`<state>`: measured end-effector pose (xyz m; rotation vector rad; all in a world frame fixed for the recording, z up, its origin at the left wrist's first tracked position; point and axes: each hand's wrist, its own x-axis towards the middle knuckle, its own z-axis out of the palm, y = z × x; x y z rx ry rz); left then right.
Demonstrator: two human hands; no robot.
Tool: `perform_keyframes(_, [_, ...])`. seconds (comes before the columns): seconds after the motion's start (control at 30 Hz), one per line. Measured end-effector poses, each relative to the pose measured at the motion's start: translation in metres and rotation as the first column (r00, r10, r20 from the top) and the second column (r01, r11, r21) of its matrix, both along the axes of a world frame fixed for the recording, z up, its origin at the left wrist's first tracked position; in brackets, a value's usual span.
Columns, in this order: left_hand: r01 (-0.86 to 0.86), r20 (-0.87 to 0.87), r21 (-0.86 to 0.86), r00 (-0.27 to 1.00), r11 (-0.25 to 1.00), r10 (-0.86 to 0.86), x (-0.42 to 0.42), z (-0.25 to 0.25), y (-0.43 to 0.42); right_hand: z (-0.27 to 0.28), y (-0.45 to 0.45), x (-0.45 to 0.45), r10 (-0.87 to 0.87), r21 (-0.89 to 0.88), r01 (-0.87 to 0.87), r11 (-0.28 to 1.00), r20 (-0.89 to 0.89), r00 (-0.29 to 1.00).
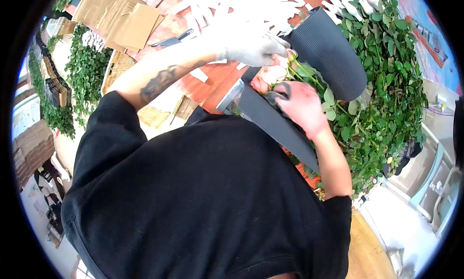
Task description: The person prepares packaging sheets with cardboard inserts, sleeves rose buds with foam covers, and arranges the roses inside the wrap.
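Note:
My left hand (260, 49), in a pale grey glove, has its fingers curled together at the upper edge of several pink roses (273, 75). Just below the blooms is my right hand (300, 105), its glove pinkish with dark fingertips; the fingers are bent inward, and what they grip is hidden. Green stems (309, 73) run from the roses toward the right. A dark ribbed sheet (331, 54) curves up beside them. Under my right hand a flat dark strip (278, 122) slants down to the right.
Leafy stems (379, 90) are piled on the right. White strips (217, 8) lie across the red tabletop (205, 93) at the top. Cardboard sheets (130, 28) and a dark-handled tool (174, 39) lie at upper left, near a wicker basket (118, 69).

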<state>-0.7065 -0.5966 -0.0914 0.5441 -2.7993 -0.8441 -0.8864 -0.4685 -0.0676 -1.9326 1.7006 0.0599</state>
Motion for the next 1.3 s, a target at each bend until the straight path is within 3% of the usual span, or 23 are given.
perform_keyframes(0.07, [-0.08, -0.026, -0.001, 0.996, 0.997, 0.08, 0.025, 0.015, -0.001, 0.029, 0.015, -0.025, -0.029, -0.34, 0.108, 0.934, 0.23, 0.973])
perform_keyframes(0.1, [-0.093, -0.059, 0.116, 0.993, 0.989, 0.1, 0.039, 0.018, -0.003, 0.045, 0.018, -0.039, -0.32, -0.158, 0.455, 0.877, 0.513, 0.796])
perform_keyframes(0.13, [-0.101, -0.091, 0.233, 0.988, 0.967, 0.125, 0.047, 0.023, -0.004, 0.062, 0.013, -0.058, -0.361, -0.313, 0.514, 0.799, 0.435, 0.825])
perform_keyframes(0.2, [-0.082, -0.116, 0.362, 0.985, 0.929, 0.132, 0.046, 0.03, 0.001, 0.064, -0.008, -0.101, -0.345, -0.539, 0.7, 0.469, 0.618, 0.707])
perform_keyframes(0.27, [0.191, -0.301, -0.035, 0.934, 0.981, -0.193, 0.03, 0.021, 0.001, 0.044, -0.031, -0.163, -0.612, -0.364, 0.808, 0.464, 0.528, 0.589])
perform_keyframes(0.3, [0.162, -0.203, -0.099, 0.963, 0.982, -0.179, 0.022, 0.027, 0.009, 0.033, -0.04, -0.193, -0.731, -0.089, 0.863, 0.497, 0.492, 0.472])
perform_keyframes(0.37, [0.177, -0.089, -0.09, 0.979, 0.98, -0.185, 0.007, 0.015, 0.011, -0.009, -0.047, -0.229, -0.677, 0.113, 0.788, 0.605, 0.595, 0.434])
perform_keyframes(0.4, [0.2, -0.033, -0.367, 0.973, 0.908, -0.228, 0.005, 0.004, 0.011, -0.024, -0.047, -0.236, -0.624, 0.149, 0.752, 0.642, 0.671, 0.4])
perform_keyframes(0.47, [0.149, 0.036, -0.838, 0.975, 0.525, -0.22, 0.001, -0.015, 0.011, -0.015, -0.045, -0.219, -0.592, 0.239, 0.779, 0.58, 0.781, 0.202])
perform_keyframes(0.5, [0.117, 0.058, -0.354, 0.993, 0.928, -0.102, 0.001, -0.009, 0.013, -0.014, -0.045, -0.225, -0.592, 0.24, 0.779, 0.58, 0.78, 0.2])
perform_keyframes(0.57, [-0.018, 0.153, 0.261, 0.988, 0.965, -0.023, 0.001, -0.006, 0.015, -0.014, -0.044, -0.24, -0.435, 0.472, 0.659, 0.586, 0.869, -0.237])
perform_keyframes(0.67, [0.163, 0.07, -0.095, 0.985, 0.982, -0.157, 0.002, -0.014, 0.006, 0.029, -0.043, -0.22, -0.355, 0.442, 0.577, 0.687, 0.897, -0.265])
perform_keyframes(0.73, [0.188, -0.23, -0.073, 0.952, 0.98, -0.199, 0.005, -0.029, -0.007, 0.053, -0.042, -0.199, -0.348, 0.402, 0.685, 0.607, 0.91, -0.226])
perform_keyframes(0.77, [0.185, -0.23, -0.071, 0.953, 0.98, -0.196, 0.011, -0.024, -0.013, 0.061, -0.037, -0.197, -0.312, 0.343, 0.709, 0.616, 0.933, -0.181])
perform_keyframes(0.87, [-0.05, -0.221, 0.018, 0.974, 0.999, 0.053, 0.032, 0.008, -0.027, 0.083, -0.021, -0.194, -0.269, 0.27, 0.729, 0.629, 0.955, -0.122])
perform_keyframes(0.93, [-0.336, -0.143, 0.527, 0.87, 0.78, 0.472, 0.039, 0.037, -0.013, 0.094, -0.005, -0.196, -0.146, 0.085, 0.657, 0.749, 0.989, 0.038])
perform_keyframes(0.97, [-0.348, -0.145, 0.526, 0.863, 0.776, 0.485, 0.038, 0.041, -0.007, 0.094, 0.008, -0.203, -0.166, 0.02, 0.719, 0.695, 0.977, 0.133])
perform_keyframes(1.03, [-0.264, -0.596, 0.233, 0.722, 0.936, 0.352, 0.033, 0.05, 0.004, 0.091, 0.013, -0.203, -0.183, -0.055, 0.761, 0.646, 0.957, 0.225])
perform_keyframes(1.1, [-0.138, -0.554, 0.29, 0.783, 0.947, 0.284, 0.04, 0.067, 0.025, 0.09, 0.007, -0.186, -0.119, 0.058, 0.247, 0.967, 0.964, 0.239])
perform_keyframes(1.17, [0.145, -0.469, 0.335, 0.882, 0.931, 0.031, 0.046, 0.061, 0.027, 0.086, 0.01, -0.159, -0.06, 0.134, -0.343, 0.93, 0.974, 0.22])
perform_keyframes(1.2, [0.291, -0.421, 0.324, 0.897, 0.9, -0.138, 0.048, 0.046, 0.027, 0.082, 0.012, -0.132, -0.121, 0.169, -0.406, 0.898, 0.983, 0.141])
perform_keyframes(1.23, [0.29, -0.303, 0.14, 0.923, 0.947, -0.238, 0.059, 0.041, 0.031, 0.079, 0.013, -0.106, -0.19, 0.2, -0.471, 0.859, 0.979, 0.071])
perform_keyframes(1.3, [0.319, -0.274, 0.335, 0.933, 0.887, -0.232, 0.062, 0.025, 0.037, 0.08, -0.007, -0.048, -0.271, 0.307, 0.044, 0.951, 0.754, 0.599])
